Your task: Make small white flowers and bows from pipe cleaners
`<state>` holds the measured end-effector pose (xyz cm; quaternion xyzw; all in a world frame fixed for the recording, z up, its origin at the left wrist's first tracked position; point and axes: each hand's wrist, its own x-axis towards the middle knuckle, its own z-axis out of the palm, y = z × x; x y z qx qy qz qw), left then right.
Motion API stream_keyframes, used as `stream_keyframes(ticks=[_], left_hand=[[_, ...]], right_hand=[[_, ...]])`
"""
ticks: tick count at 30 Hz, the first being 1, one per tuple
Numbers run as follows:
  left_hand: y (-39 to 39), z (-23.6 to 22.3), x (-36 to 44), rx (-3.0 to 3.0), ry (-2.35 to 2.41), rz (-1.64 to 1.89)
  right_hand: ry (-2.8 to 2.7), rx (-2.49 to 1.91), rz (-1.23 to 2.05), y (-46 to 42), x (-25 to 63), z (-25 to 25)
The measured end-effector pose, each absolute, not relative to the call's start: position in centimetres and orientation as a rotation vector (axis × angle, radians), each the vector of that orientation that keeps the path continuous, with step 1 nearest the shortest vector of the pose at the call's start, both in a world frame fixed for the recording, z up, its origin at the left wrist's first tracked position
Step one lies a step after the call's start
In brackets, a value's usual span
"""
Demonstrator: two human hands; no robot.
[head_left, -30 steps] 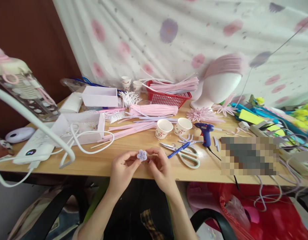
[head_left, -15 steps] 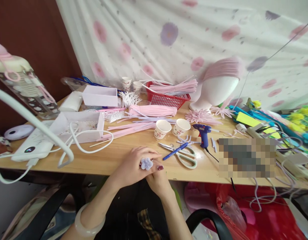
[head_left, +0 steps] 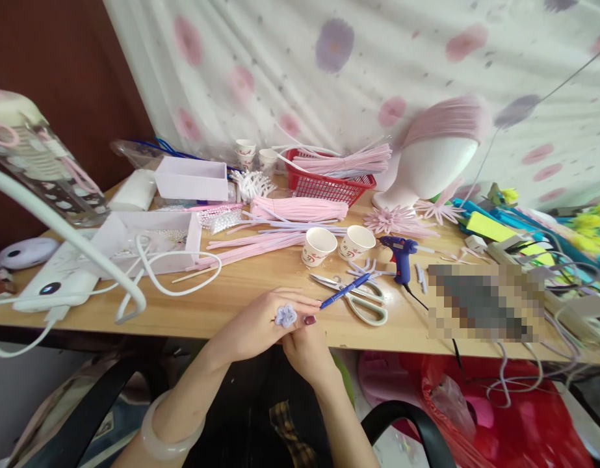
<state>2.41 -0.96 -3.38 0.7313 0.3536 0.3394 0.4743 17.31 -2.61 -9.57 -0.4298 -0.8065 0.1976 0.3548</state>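
Observation:
Near the table's front edge my left hand (head_left: 260, 323) lies across my right hand (head_left: 304, 351). Its fingers are stretched out together, pointing right. A small pale blue-purple fuzzy flower (head_left: 286, 316) sits on the back of the left hand, at the base of its fingers; it looks worn like a ring. My right hand is under the left, and its fingers are mostly hidden. Just beyond the left fingertips lies a blue pen (head_left: 345, 290), resting across open scissors (head_left: 365, 302) with pale handles.
Paper cups (head_left: 320, 247), a blue glue gun (head_left: 401, 255), pink pipe cleaners (head_left: 300, 209) and a red basket (head_left: 324, 189) stand behind. A foam head (head_left: 433, 159) is at the back. A white box (head_left: 195, 237) and looping white cable (head_left: 180, 296) lie left; a blurred patch covers the right.
My view has tilted and shifted slightly. Both hands stay overlapped, and the left hand seems a little flatter over the right.

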Motion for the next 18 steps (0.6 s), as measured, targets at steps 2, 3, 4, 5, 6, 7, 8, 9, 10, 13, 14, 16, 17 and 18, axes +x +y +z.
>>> stream_keyframes(ticks=[2, 3, 4, 5, 6, 7, 8, 9, 10, 13, 14, 16, 17, 18], left_hand=[[-0.9, -3.2, 2.4, 1.797, 0.830, 0.820], [-0.9, -3.2, 2.4, 1.799, 0.811, 0.813], [-0.9, -3.1, 2.4, 1.792, 0.800, 0.804], [-0.9, -3.0, 2.4, 1.777, 0.807, 0.798], [-1.0, -3.0, 2.3, 1.755, 0.835, 0.794], [-1.2, -2.8, 2.2, 1.730, 0.883, 0.798], [-1.4, -2.7, 2.0, 1.705, 0.944, 0.813], [-1.7, -2.6, 1.8, 1.684, 1.009, 0.838], [-2.0, -2.4, 1.5, 1.668, 1.069, 0.868], [-3.0, -2.1, 0.6, 1.617, 1.173, 0.945], [-3.3, -2.2, 0.4, 1.578, 1.177, 0.954], [-3.7, -2.5, 0.2, 1.440, 1.133, 0.961], [-3.8, -2.7, 0.2, 1.366, 1.106, 0.966], [-3.9, -3.0, 0.2, 1.308, 1.090, 0.978]], right_hand=[[-2.074, -1.107, 0.536, -2.7, 17.3, -9.5], [-2.066, -1.103, 0.553, -2.7, 17.3, -9.4], [-2.056, -1.097, 0.572, -2.7, 17.2, -9.3], [-2.047, -1.087, 0.595, -2.6, 17.2, -9.2], [-2.041, -1.072, 0.620, -2.6, 17.2, -9.0], [-2.037, -1.052, 0.645, -2.5, 17.2, -8.9], [-2.034, -1.030, 0.667, -2.4, 17.2, -8.7], [-2.030, -1.008, 0.683, -2.3, 17.2, -8.6], [-2.023, -0.990, 0.689, -2.3, 17.3, -8.4], [-2.002, -0.955, 0.690, -2.2, 17.3, -7.9], [-2.002, -0.948, 0.691, -2.2, 17.3, -7.7], [-2.019, -0.949, 0.689, -2.3, 17.3, -7.4], [-2.036, -0.956, 0.678, -2.3, 17.2, -7.3], [-2.058, -0.972, 0.663, -2.4, 17.2, -7.3]])
